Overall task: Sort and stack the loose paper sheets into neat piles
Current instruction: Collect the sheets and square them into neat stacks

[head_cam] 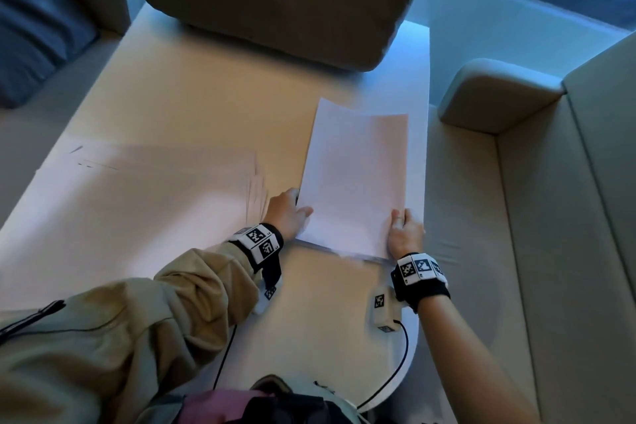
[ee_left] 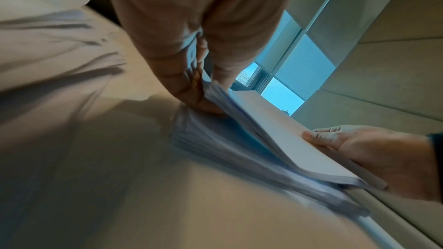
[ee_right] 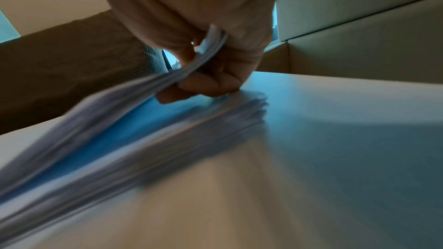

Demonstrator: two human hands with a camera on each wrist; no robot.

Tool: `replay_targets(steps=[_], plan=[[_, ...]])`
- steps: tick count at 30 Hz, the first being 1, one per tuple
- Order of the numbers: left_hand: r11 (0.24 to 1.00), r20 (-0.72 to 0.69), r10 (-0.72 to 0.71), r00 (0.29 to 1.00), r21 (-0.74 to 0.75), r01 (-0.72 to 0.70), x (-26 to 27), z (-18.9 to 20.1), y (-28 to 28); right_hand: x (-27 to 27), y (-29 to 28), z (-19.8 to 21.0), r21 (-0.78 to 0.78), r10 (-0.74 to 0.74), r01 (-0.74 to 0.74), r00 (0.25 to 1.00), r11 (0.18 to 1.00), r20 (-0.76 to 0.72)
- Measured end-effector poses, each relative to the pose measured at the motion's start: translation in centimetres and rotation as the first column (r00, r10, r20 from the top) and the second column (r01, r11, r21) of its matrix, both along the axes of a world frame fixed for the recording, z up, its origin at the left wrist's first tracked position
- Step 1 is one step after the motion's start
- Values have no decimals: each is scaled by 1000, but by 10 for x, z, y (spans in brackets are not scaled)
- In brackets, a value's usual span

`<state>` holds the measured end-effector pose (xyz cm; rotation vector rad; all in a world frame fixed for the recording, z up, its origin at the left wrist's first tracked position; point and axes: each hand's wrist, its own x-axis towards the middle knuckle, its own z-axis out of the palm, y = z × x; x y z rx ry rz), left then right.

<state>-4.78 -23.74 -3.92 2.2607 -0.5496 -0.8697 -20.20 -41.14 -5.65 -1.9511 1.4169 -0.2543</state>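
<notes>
A bundle of white sheets (head_cam: 354, 175) is held at the right side of the table (head_cam: 192, 107), its near edge raised. My left hand (head_cam: 287, 213) grips the bundle's near left corner and my right hand (head_cam: 404, 232) grips its near right corner. The left wrist view shows the held bundle (ee_left: 282, 135) lifted off a lower pile (ee_left: 239, 160), with my left hand (ee_left: 196, 90) pinching it and my right hand (ee_left: 359, 149) opposite. In the right wrist view my right hand (ee_right: 210, 75) pinches the sheets (ee_right: 134, 92) above the blurred pile (ee_right: 191, 132). A fanned spread of loose sheets (head_cam: 144, 196) lies left.
A brown cushion (head_cam: 282, 0) rests on the table's far edge. A grey sofa arm (head_cam: 499, 93) and seat run along the right. A blue pillow (head_cam: 38, 21) sits far left. Black cables (head_cam: 392, 385) hang near the table's front edge.
</notes>
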Motion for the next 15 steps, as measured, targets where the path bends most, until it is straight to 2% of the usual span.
replay_targets(steps=[6,10,15], plan=[[997,4,43,999,-70,-43,0,-12,2,1,0,-3,-1,-52,53,989,999,-138],[999,86,17,996,-47,-13,2,-19,6,-3,-1,-6,-66,-63,55,990,996,-125],[998,60,15,998,-69,-11,3,-21,4,-6,-3,-5,-116,-79,70,994,991,-77]])
